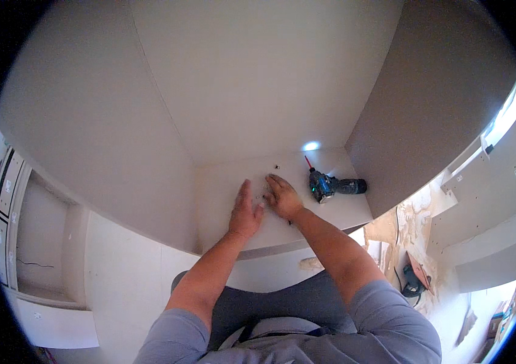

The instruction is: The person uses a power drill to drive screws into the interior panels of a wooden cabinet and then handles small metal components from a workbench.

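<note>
My left hand (247,213) stands on edge over the light cabinet board (221,182), its fingers stretched out and the thumb apart. Beside it my right hand (283,198) rests palm down on the board with the fingers spread and slightly bent. A few tiny dark bits lie between the two hands, too small to name. Just beyond the right hand's fingertips sits another small dark piece (276,167). To the right, a cordless drill (323,185) with a red-tipped bit lies on its side. Its lamp throws a bright spot on the back panel.
Tall grey side panels (434,103) and a back panel (270,73) enclose the board. A power tool (414,280) lies on the dusty floor at the right. Further cabinet panels (488,194) stand there, and an open cabinet frame (48,236) is at the left.
</note>
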